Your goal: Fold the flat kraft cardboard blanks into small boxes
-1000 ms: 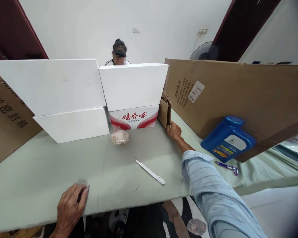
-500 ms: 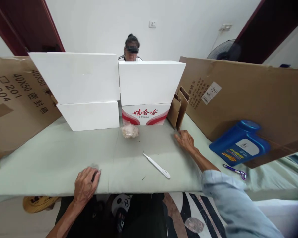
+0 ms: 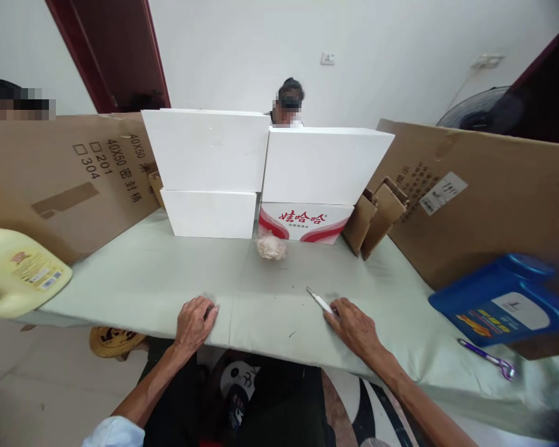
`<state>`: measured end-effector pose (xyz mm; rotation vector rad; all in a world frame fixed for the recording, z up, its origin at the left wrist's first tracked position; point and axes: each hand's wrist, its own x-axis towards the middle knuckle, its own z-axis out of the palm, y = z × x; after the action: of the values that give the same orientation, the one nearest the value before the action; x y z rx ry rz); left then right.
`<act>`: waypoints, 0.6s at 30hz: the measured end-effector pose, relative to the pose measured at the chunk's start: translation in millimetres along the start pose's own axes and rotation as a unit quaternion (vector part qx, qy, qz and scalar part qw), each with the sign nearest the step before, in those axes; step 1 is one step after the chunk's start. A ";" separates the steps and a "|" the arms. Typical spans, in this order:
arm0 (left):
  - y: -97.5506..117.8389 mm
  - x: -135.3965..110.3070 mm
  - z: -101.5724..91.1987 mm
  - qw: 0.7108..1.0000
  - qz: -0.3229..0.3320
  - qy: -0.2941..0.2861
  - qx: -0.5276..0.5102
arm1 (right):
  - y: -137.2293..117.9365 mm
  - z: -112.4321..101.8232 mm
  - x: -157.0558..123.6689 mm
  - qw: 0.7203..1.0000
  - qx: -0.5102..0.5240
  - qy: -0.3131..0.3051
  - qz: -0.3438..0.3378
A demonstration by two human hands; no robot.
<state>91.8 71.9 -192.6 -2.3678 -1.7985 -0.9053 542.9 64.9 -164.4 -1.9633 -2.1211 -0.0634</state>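
My right hand point(image 3: 354, 326) lies over the handle of a slim white knife point(image 3: 317, 299) on the pale green table cover point(image 3: 144, 273). Its fingers are closed down on the handle, and only the blade end shows past them. At the near table edge my left hand point(image 3: 193, 320) rests palm down with its fingers loosely flat, holding nothing. A pale lump wrapped in clear plastic point(image 3: 271, 247) sits farther back in the middle, in front of a red and white carton point(image 3: 302, 220).
White foam boxes point(image 3: 205, 149) are stacked at the back, and a person point(image 3: 289, 102) sits behind them. Cardboard sheets point(image 3: 494, 205) wall both sides. A blue jug point(image 3: 503, 304) and a purple tool point(image 3: 489, 359) lie right, a yellow jug point(image 3: 18, 270) left.
My right hand drew back from the folded cardboard at the back right and came down on the white knife. The view swung left and pulled back. My left hand stayed at the edge.
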 end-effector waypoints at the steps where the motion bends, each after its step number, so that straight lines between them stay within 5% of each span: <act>1: 3.4 10.7 -1.7 1.000 0.001 -0.013 -0.020 | -0.2 -2.2 9.9 1.000 0.016 0.008 0.001; 6: 45.2 116.3 14.5 0.986 0.099 -0.070 -0.110 | -59.0 0.1 96.5 0.992 0.117 -0.001 -0.049; 10: 83.6 200.3 52.0 0.972 0.087 -0.156 -0.150 | -112.7 20.0 169.1 0.992 0.120 -0.045 0.019; 13: 91.3 229.8 73.0 0.972 0.081 -0.170 -0.140 | -129.7 40.3 191.9 0.990 0.120 -0.054 0.041; 18: 79.0 243.5 84.4 0.973 0.083 -0.188 -0.106 | -126.8 67.7 201.5 0.995 0.079 -0.029 0.050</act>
<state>237.2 288.7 -125.3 -2.9441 -1.6411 -0.6960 395.2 263.4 -170.1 -1.9958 -1.9931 0.1762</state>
